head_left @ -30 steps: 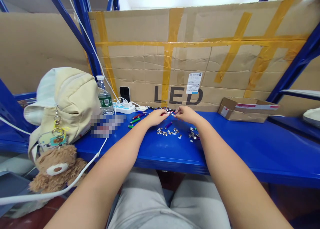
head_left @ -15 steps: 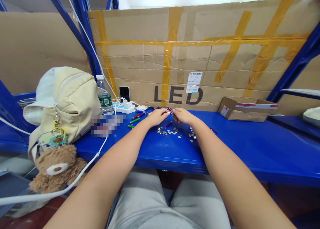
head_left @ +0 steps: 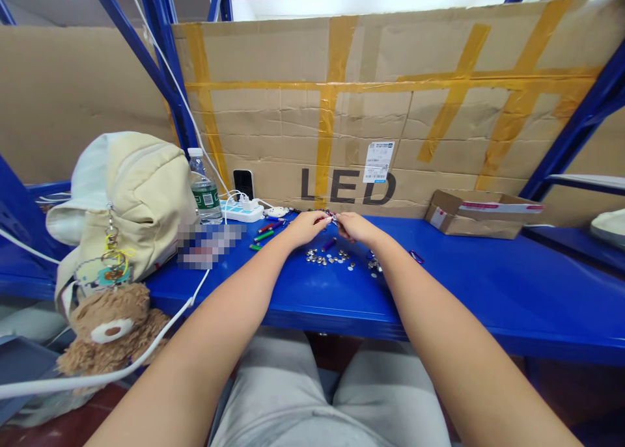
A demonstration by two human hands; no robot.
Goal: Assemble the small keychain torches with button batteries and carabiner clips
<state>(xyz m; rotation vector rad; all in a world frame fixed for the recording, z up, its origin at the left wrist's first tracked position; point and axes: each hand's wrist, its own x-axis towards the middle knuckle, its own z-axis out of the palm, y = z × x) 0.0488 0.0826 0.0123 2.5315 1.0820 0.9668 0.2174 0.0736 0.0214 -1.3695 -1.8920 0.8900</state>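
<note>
My left hand (head_left: 308, 228) and my right hand (head_left: 357, 228) meet over the far part of the blue table (head_left: 332, 297). The fingers of both are pinched together around something small, partly silvery, too small to name. Just in front of them lie a purple tube (head_left: 329, 244) and a scatter of small silver discs like button cells (head_left: 319, 259). More small discs (head_left: 374, 265) lie partly behind my right forearm. Left of my left hand rest several coloured tubes, among them a green one (head_left: 264, 235). Small coloured pieces behind the hands are mostly hidden.
A cream backpack (head_left: 146, 193) with a plush bear (head_left: 112, 330), a water bottle (head_left: 204, 190) and a white power strip (head_left: 243, 210) stand to the left. An open cardboard box (head_left: 483, 216) sits back right. A large cardboard sheet (head_left: 273, 128) walls the back; a white cable (head_left: 161, 339) crosses front left.
Both hands stay together with fingers pinched, shifting only slightly. A small purple loop beside my right forearm shows more clearly now. The things on the table have not visibly moved.
</note>
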